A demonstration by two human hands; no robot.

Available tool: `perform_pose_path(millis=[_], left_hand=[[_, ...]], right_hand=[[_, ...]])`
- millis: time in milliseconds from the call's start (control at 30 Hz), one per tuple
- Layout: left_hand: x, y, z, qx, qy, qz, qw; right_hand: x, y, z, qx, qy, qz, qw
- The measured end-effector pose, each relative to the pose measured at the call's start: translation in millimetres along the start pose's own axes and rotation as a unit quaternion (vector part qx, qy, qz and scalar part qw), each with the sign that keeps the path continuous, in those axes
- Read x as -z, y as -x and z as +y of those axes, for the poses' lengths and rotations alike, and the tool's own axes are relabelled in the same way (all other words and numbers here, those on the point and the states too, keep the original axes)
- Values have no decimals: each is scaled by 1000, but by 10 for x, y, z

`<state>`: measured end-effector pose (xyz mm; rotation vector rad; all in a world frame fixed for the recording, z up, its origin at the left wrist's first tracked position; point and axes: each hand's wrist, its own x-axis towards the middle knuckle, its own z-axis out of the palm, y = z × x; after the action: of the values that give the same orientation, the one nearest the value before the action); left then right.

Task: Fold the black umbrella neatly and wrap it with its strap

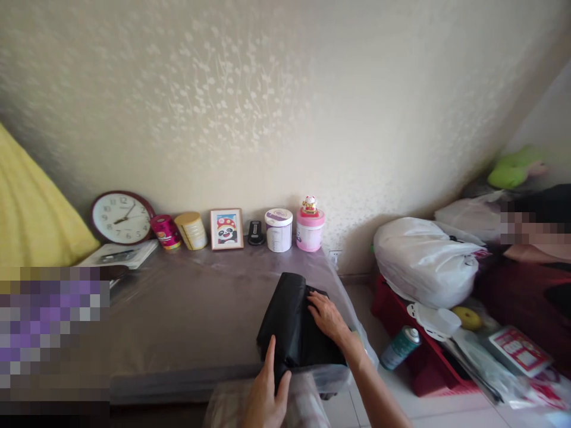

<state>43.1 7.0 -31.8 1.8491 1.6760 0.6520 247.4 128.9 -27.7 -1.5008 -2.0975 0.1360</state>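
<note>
A folded black bundle (282,318), glossy and soft like plastic bags or sheeting, lies near the front right corner of the covered table. Its left part is a thick, smooth fold, while the right part lies lower and flatter. My left hand (266,389) holds the near left edge, thumb and forefinger on either side of the black material; its other fingers are hidden. On the right part rests my right hand (328,316), palm down with its fingers stretched out.
Clear plastic covers the brown table (191,315). Along the wall stand a clock (122,217), a picture frame (226,229), a white tub (279,230) and a pink tub (309,232). Right are a spray can (400,348), a red crate (430,371), a white bag (423,258) and a person.
</note>
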Motion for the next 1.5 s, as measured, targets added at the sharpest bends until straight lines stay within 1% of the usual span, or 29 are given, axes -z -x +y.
perform_pose_path(millis=[100,200,300,433,500,533,567,600,667,733,800,867,933,1033,1200,1267,1400,1500], left_hand=[[78,-2,-1,42,-1,-18,999],[112,-3,-15,54,1,-39,998],[105,-2,-41,30,4,-31,999],[52,9,-77,-23,1,-8,1000],[18,15,-86,-42,-5,-8,999],[2,18,-87,-46,-10,-9,999],[-11,21,-87,-48,-16,-10,999],[-21,24,-87,-49,-22,-12,999],[-31,29,-83,-49,-33,-15,998],[-27,32,-80,-47,-42,-24,998],[-15,33,-76,-37,-47,-38,997],[-6,33,-71,-27,-49,-51,997],[-6,31,-66,-22,-45,-54,997],[-25,31,-61,-21,-39,-38,998],[-52,39,-63,-35,-39,-16,998],[-53,42,-55,-28,-35,-15,999],[-46,43,-22,-20,-23,-21,999],[-21,46,20,-11,-21,-22,999]], right_hand=[[62,146,-56,15,6,-30,999],[183,347,-160,51,-10,-58,997],[321,573,-323,74,-35,-95,992],[494,810,-529,98,-101,-119,983],[554,860,-572,86,-136,-125,979],[569,865,-570,70,-146,-119,980],[570,860,-552,44,-147,-101,983],[558,848,-521,10,-138,-68,988],[495,817,-426,-71,-97,15,993],[395,796,-318,-142,-50,89,985],[288,793,-228,-185,-25,130,974],[205,800,-170,-206,-26,144,967],[163,806,-144,-220,-44,142,964],[167,799,-150,-242,-85,146,956],[204,788,-244,-288,-165,153,931],[194,800,-293,-293,-199,157,922],[175,817,-388,-292,-255,188,902],[201,778,-465,-292,-294,175,893]])
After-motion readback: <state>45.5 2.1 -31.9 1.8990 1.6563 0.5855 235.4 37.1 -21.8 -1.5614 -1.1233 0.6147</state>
